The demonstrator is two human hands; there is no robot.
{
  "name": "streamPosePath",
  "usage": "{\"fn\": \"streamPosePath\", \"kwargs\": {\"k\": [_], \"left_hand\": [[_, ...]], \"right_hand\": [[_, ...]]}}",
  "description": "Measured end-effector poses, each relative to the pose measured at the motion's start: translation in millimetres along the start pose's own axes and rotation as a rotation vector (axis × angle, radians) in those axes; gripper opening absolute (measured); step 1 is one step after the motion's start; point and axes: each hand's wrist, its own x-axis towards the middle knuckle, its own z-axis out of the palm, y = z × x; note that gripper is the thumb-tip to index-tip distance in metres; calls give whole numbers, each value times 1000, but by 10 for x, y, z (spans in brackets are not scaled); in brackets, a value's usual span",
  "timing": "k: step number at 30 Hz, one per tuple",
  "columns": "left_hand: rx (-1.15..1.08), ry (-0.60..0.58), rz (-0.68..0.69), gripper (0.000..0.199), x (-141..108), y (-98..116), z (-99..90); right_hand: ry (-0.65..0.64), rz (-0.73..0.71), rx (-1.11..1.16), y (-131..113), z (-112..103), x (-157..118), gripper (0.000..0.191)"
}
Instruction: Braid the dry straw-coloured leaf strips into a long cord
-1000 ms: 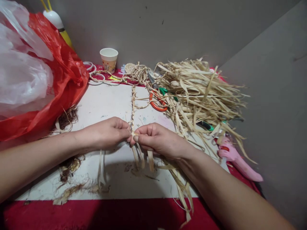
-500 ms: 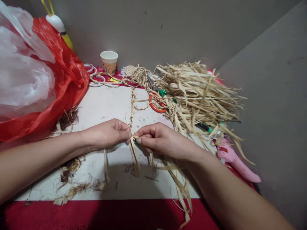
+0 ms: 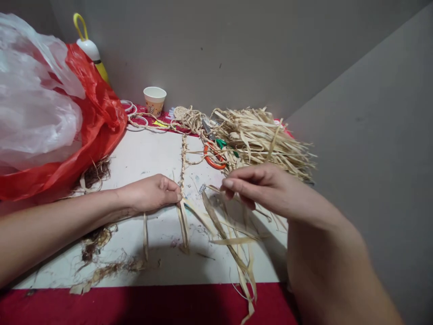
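My left hand (image 3: 152,193) is closed in a pinch on the lower end of a braided straw cord (image 3: 183,160), which runs straight up the white board. Loose flat strips (image 3: 183,225) hang below its fingertips, and others spread to the right. Raised over the right part of the board, my right hand (image 3: 252,183) has its thumb and fingers pressed together. A thin strip passes by its fingertips, but whether it is held cannot be made out. Loose straw strips (image 3: 233,241) lie beneath that hand.
Scissors with orange and green handles (image 3: 214,158) lie beside a large straw bundle (image 3: 264,135). A paper cup (image 3: 154,101), white rings (image 3: 138,123) and coiled cord (image 3: 191,118) are at the back. Red and clear plastic bags (image 3: 101,113) fill the left side; brown fibre scraps (image 3: 111,268) lie nearer.
My right hand has moved away from the braid, up and to the right. My left hand keeps its pinch. The view has shifted, and strips now spread right from the braid's end.
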Motion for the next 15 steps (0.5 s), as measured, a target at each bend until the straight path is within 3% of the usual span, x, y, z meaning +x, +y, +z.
{"fn": "streamPosePath", "kwargs": {"k": [4, 7, 12, 15], "left_hand": [[2, -7, 3, 23, 6, -17, -7], [2, -6, 18, 25, 13, -30, -13], [40, -10, 59, 25, 36, -53, -28], [66, -20, 77, 28, 46, -61, -38]], "right_hand": [[500, 28, 67, 30, -193, -137, 26], [731, 5, 190, 60, -285, -179, 18], [774, 46, 380, 67, -422, -43, 10], [756, 54, 316, 90, -577, 110, 10]]}}
